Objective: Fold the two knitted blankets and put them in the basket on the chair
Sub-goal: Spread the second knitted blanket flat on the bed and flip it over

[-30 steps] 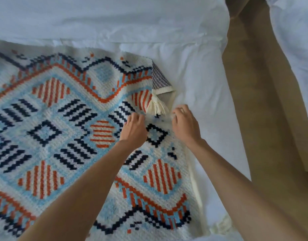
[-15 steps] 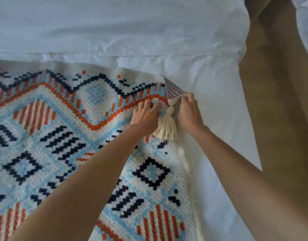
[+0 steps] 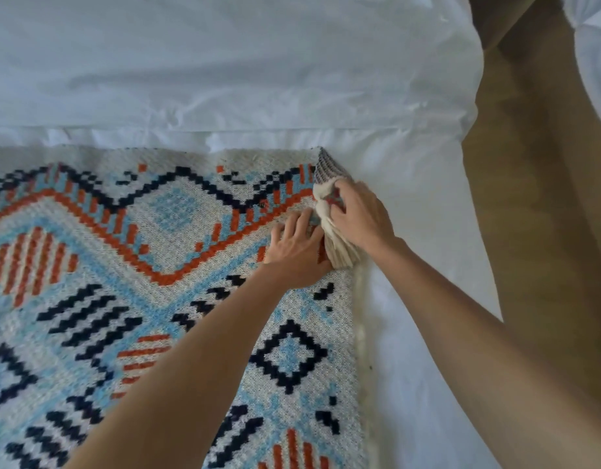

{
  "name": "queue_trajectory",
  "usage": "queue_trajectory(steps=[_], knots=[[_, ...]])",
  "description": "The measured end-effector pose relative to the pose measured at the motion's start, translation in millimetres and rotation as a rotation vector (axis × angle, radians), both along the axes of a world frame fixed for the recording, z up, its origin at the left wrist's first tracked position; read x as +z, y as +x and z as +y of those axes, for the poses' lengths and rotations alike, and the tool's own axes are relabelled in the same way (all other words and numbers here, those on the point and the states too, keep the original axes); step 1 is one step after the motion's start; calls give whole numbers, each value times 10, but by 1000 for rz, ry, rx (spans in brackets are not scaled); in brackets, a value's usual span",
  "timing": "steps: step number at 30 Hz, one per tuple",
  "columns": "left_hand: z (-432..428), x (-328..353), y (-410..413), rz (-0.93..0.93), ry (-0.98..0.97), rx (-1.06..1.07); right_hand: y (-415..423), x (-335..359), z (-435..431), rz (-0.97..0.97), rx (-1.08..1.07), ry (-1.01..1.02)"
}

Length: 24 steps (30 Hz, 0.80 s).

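White bedding (image 3: 224, 72) fills the far half of my view, a smooth sheet with a folded band running across it, and a strip of tan floor (image 3: 536, 231) shows along the right side past the bed's edge. Spread flat on the bed in front of me lies the knitted blanket (image 3: 130, 286), cream with light blue, orange and navy diamonds and zigzags; it reaches from the left edge of view to near the bed's right side, its far edge just short of the folded band. At its far right corner (image 3: 328, 165) the knit is turned back, showing a grey striped underside. A cream tassel (image 3: 338, 247) hangs from that corner and lies over the blanket's right edge, between my two hands. My right hand (image 3: 361, 218) is closed around the bunched corner at the top of the tassel, fingers curled over it. My left hand (image 3: 297, 253) lies palm down on the blanket just beside the tassel, fingers spread narrowly and pressed flat on the knit, holding nothing.
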State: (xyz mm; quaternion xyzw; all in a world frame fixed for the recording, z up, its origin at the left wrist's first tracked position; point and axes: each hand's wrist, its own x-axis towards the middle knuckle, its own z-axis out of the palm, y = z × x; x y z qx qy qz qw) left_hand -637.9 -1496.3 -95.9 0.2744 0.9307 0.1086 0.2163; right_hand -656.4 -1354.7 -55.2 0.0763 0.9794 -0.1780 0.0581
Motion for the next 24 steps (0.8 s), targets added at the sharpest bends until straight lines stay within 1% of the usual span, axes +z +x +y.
queue_trajectory(steps=[1,2,4,5,7,9,11,13,14,16,20,24], knots=[[8,-8,7,11,-8,-2,-37,-9,-4,-34,0,-97],[14,-11,11,20,-13,-5,-82,-15,9,-38,-51,-186],[16,-3,6,27,-14,-8,-185,7,66,-26,-228,-354],[17,7,1,19,-16,-11,-228,19,99,-31,-283,-414],[19,29,-7,-11,-27,-20,-289,44,146,-42,-323,-496],[17,53,-7,-29,-40,-25,-322,72,179,-30,-345,-525],[16,82,-9,-40,-44,-28,-326,77,223,-102,-333,-466],[5,113,-7,-50,-38,-29,-279,67,247,-216,-265,-364],[-6,127,0,-48,-27,-27,-237,67,242,-243,-224,-317],[-45,145,42,-8,3,-10,-117,73,193,-237,-155,-227],[-133,176,214,159,47,41,258,42,43,-191,-51,-30],[-438,204,457,185,39,126,795,5,-254,-152,97,48]])
